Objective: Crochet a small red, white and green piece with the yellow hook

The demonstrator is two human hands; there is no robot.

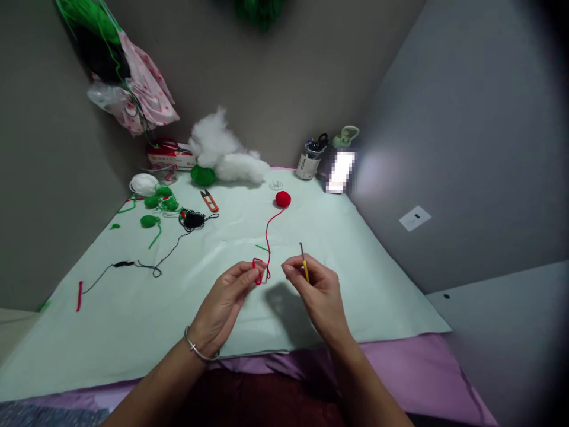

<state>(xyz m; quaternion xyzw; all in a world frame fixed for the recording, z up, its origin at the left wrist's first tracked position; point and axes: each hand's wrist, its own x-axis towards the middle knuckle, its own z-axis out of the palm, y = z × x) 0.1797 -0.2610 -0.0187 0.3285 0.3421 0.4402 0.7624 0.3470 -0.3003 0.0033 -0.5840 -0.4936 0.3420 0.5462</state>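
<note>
From my right hand (313, 279) I can sweep freely to the right edge of the tabletop (382, 290). Ahead of me the red strand (267, 231) bars the middle, running from my left hand (229, 290) to the red ball (283, 199), with white stuffing (226, 153) heaped along the far edge. Leftward, the black tangle (193, 220) and its trailing strand (123, 264) block me, though the near left corner gives passage.

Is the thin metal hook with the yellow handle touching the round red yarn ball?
Apart. The head view shows pale table covering between the yellow-handled metal hook in the right hand and the round red yarn ball.
</note>
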